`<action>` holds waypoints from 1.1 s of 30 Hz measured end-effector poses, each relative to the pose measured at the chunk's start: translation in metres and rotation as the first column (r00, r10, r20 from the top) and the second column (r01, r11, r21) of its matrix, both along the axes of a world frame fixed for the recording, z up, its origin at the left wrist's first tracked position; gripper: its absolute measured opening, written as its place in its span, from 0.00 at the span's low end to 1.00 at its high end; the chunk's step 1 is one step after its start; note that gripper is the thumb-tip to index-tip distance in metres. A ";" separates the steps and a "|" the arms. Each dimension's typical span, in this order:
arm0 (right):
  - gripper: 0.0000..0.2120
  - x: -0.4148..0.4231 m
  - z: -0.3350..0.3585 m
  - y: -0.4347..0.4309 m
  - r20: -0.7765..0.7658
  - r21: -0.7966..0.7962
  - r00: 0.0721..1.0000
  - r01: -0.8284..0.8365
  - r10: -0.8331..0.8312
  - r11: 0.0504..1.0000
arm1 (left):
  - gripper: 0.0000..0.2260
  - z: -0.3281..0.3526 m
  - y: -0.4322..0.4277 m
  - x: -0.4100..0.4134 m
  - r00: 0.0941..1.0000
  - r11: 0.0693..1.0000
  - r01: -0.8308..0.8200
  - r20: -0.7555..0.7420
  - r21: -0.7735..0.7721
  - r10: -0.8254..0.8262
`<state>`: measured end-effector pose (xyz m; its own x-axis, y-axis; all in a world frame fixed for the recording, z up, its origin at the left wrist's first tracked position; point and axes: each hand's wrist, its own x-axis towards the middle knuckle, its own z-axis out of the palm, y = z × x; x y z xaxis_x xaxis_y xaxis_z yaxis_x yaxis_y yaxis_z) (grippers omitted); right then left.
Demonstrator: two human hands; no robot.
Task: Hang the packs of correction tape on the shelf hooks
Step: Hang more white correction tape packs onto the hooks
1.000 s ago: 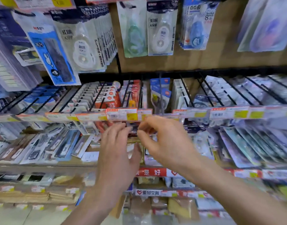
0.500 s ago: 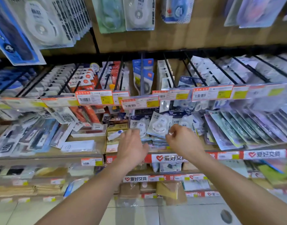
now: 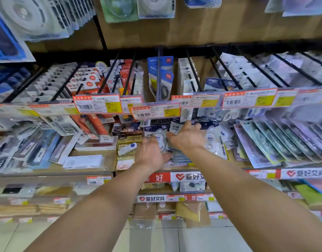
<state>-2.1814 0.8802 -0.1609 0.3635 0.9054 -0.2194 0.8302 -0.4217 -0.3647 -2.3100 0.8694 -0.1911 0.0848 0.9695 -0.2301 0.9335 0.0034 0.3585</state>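
Both arms reach forward, nearly touching; left hand [image 3: 151, 153] and right hand [image 3: 186, 139] backs up; grip unclear.

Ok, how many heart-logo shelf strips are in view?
3 heart-logo strips: one mid-frame, one far right at the same level, one a shelf lower, left of centre. Others may be blurred or hidden.

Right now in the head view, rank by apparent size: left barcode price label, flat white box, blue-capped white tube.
Left barcode price label and flat white box look alike; the label hangs nearer, so unranked.
Blue-capped white tube: clearly smallest.
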 end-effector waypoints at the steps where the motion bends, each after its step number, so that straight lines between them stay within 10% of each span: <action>1: 0.38 -0.001 -0.003 0.001 0.005 0.000 1.000 0.001 -0.001 1.000 | 0.40 -0.001 0.001 0.000 1.000 1.000 -0.001 0.016 0.009 0.000; 15: 0.38 0.002 0.000 -0.010 -0.025 0.002 1.000 -0.005 0.005 1.000 | 0.46 0.004 0.010 0.000 0.983 0.967 -0.173 0.029 -0.184 0.182; 33: 0.62 0.008 0.009 -0.086 -0.238 -0.093 0.970 0.019 -0.041 0.995 | 0.50 0.020 -0.056 -0.054 0.992 0.998 -0.049 0.116 0.028 0.045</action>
<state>-2.1730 0.7939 -0.1518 0.3175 0.8674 -0.3831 0.7095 -0.4854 -0.5110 -2.3638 0.8130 -0.1712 0.0631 0.9794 -0.1917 0.8850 0.0338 0.4644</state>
